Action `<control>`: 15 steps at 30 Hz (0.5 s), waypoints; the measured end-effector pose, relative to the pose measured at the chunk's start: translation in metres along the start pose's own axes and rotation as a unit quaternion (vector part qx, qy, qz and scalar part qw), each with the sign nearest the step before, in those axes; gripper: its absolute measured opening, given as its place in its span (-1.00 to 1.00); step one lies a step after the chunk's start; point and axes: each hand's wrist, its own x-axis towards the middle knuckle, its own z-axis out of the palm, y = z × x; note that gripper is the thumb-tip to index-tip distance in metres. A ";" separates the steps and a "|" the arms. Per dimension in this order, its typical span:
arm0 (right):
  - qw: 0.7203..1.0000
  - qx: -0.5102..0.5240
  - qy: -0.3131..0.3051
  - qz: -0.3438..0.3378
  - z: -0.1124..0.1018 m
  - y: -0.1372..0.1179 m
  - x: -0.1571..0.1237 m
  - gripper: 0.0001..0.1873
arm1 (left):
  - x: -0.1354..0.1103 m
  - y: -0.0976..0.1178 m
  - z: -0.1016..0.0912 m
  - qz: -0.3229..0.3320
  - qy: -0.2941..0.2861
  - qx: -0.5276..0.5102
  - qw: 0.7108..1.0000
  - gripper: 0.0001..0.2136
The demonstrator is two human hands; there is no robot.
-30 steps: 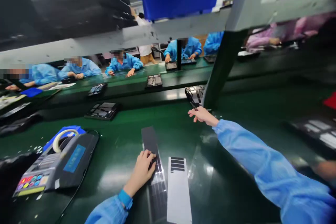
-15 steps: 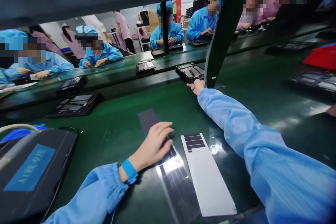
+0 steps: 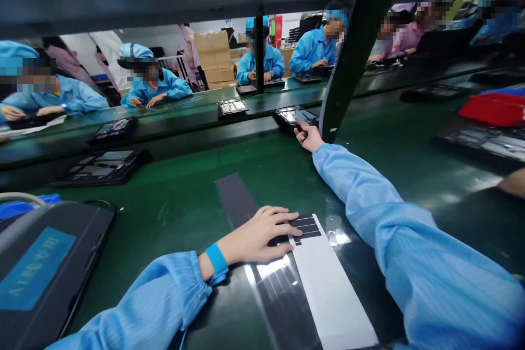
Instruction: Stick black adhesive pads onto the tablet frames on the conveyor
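The left hand (image 3: 254, 236) lies open, palm down, on a thin white-backed film strip (image 3: 334, 290) on the green conveyor belt (image 3: 172, 219) (it looks light and limp, probably slippery, so best taken by an edge). The right hand (image 3: 309, 138), far off beside a dark parts tray (image 3: 295, 116), has curled fingers; whether it grasps anything I cannot tell.

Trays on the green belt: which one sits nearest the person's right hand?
The black tray just beyond the right hand; every other tray lies farther from that hand.

Cardboard cartons (image 3: 212, 60) stood stacked against a white wall (image 3: 164, 30) beyond a long green-topped workbench (image 3: 172, 106). A dark steel post (image 3: 353, 49) crossed the view, and dark racks (image 3: 294, 35) seemed to stand at the far end.
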 end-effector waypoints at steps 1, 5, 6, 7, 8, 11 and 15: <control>1.000 -0.001 -0.018 0.006 0.003 0.002 -0.003 -0.66 | 0.000 0.001 0.000 -0.002 0.006 -0.001 1.000 -0.74; 0.995 -0.018 -0.090 0.043 0.022 0.014 -0.026 -0.66 | -0.001 0.003 0.001 -0.021 0.023 0.023 0.999 -0.79; 0.992 -0.025 -0.109 0.053 0.027 0.016 -0.035 -0.67 | -0.001 0.002 0.001 -0.024 0.025 0.033 0.999 -0.79; 0.990 -0.032 -0.126 0.062 0.032 0.018 -0.044 -0.69 | -0.001 0.002 0.002 -0.025 0.027 0.041 0.998 -0.80; 0.986 -0.039 -0.144 0.071 0.035 0.018 -0.055 -0.74 | -0.002 0.001 0.003 -0.026 0.030 0.045 0.998 -0.81; 0.974 -0.062 -0.198 0.092 0.035 0.016 -0.091 -0.87 | -0.002 -0.002 0.005 -0.027 0.041 0.047 0.998 -0.82; 0.957 -0.089 -0.245 0.123 0.006 -0.002 -0.146 -0.79 | -0.001 -0.001 0.005 -0.031 0.049 0.055 0.997 -0.83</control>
